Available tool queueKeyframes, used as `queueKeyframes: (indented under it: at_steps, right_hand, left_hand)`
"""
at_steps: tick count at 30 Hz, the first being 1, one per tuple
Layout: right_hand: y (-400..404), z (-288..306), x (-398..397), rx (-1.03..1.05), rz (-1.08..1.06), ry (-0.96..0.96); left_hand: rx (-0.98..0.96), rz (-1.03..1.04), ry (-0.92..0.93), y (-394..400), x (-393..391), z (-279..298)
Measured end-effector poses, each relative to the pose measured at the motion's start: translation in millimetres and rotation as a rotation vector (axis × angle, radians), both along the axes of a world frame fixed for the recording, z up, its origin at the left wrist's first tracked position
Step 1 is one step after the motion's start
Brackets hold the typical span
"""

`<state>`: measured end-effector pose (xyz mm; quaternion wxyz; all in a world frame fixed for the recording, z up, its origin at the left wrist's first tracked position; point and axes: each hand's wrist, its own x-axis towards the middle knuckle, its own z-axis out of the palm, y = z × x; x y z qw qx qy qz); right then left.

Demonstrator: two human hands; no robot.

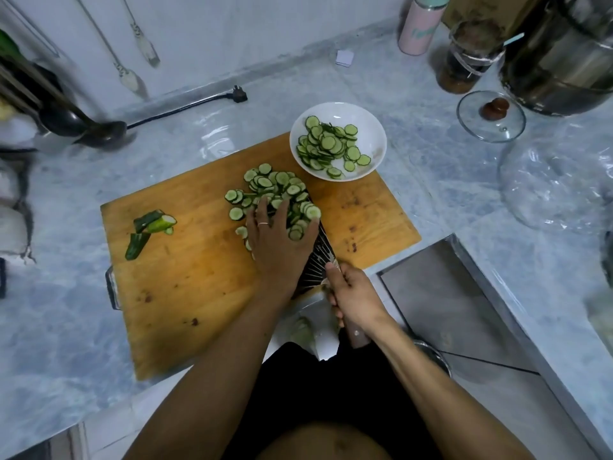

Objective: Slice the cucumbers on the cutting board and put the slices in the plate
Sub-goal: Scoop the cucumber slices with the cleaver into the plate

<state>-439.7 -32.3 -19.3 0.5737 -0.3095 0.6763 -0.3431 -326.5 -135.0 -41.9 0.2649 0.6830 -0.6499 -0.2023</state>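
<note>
1. Left hand (277, 234) lies palm-down on the wooden cutting board (199, 293), fingers straight and spread, pressing the pile of cucumber slices (275, 190) against the flat of the cleaver blade (316, 260). A ring sits on one finger. The forearm reaches in from the lower left.
2. Right hand (351, 298) is curled around the cleaver handle (356, 336) at the near edge of the board, thumb extended forward toward the blade. The forearm enters from the lower right.
3. Cleaver blade is laid low on the board, its tip hidden under the slices; several slices rest on it.
4. White plate (374, 127) sits at the far right corner of the board, overlapping its edge, and holds a heap of plated slices (328, 146). It is near the pile on the board but apart from it.
5. Cucumber end pieces (149, 227) lie on the left part of the board, well apart from both hands.
6. Marble-pattern countertop (66, 327) carries the board. A glass lid (491, 116), a dark jar (471, 58) and a pink bottle (419, 26) stand at the far right; a black ladle (99, 131) lies at the far left.
</note>
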Motion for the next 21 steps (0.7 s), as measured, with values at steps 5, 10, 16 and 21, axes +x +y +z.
queueKeyframes:
  at_steps: [5, 10, 16, 21]
  right_hand:
    - [-13.8, 13.3, -5.1, -0.025, 0.05, 0.047]
    - [-29.9, 24.8, -5.4, -0.031, 0.049, -0.022]
    - [-52.1, 40.9, -18.4, -0.064, 0.05, -0.03]
    - [-74.7, 58.7, -58.6, -0.064, -0.015, 0.027]
  left_hand:
    - [0.003, -0.019, -0.053, -8.4, -2.3, 15.9]
    - [-0.017, -0.013, -0.044, -23.3, -2.1, 33.2]
    - [-0.104, -0.012, -0.093, -50.9, -16.7, 41.5]
    - [-0.103, -0.086, -0.091, -81.2, -66.9, 58.7]
